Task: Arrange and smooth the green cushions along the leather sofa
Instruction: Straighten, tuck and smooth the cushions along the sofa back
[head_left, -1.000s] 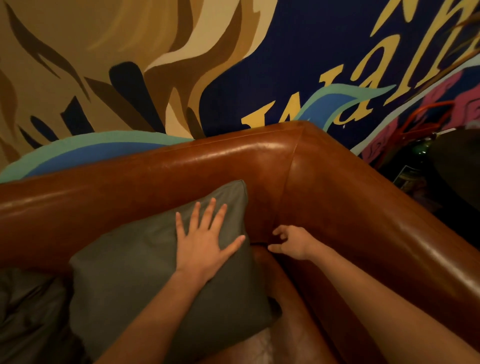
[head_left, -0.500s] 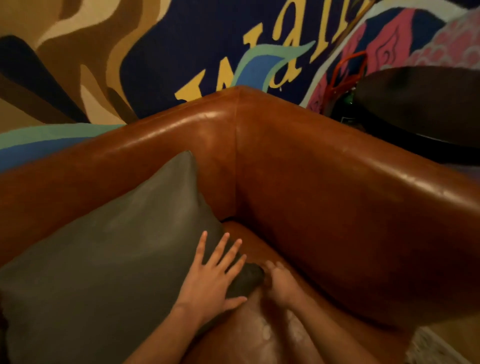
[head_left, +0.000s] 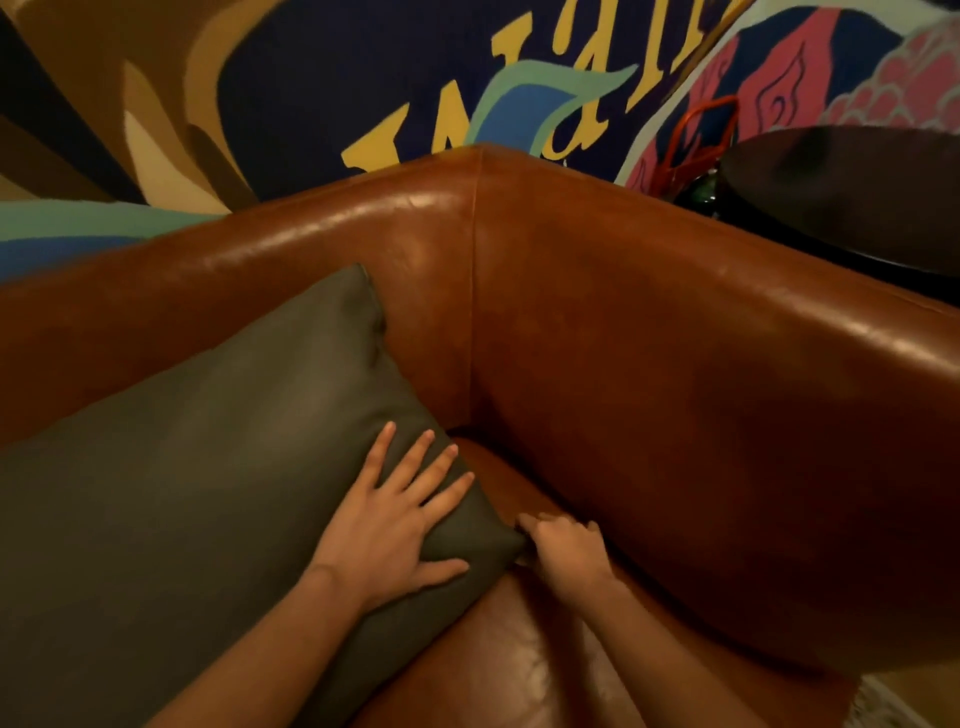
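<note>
A dark green cushion (head_left: 208, 493) leans against the backrest of the brown leather sofa (head_left: 675, 364), near the corner where backrest and armrest meet. My left hand (head_left: 395, 525) lies flat on the cushion's lower right part, fingers spread. My right hand (head_left: 563, 551) is curled at the cushion's bottom right corner, its fingertips pinching or touching that corner just above the seat.
A painted mural wall (head_left: 363, 78) rises behind the sofa. Beyond the armrest stands a dark round table (head_left: 857, 197) with a green bottle (head_left: 701, 192) and a red wire object (head_left: 701, 135) beside it. A strip of pale rug (head_left: 909, 696) shows at the lower right.
My left hand slid down from the cushion's upper part to its lower right corner. My right hand dropped from the sofa's corner to the cushion's bottom corner. The view shifted right.
</note>
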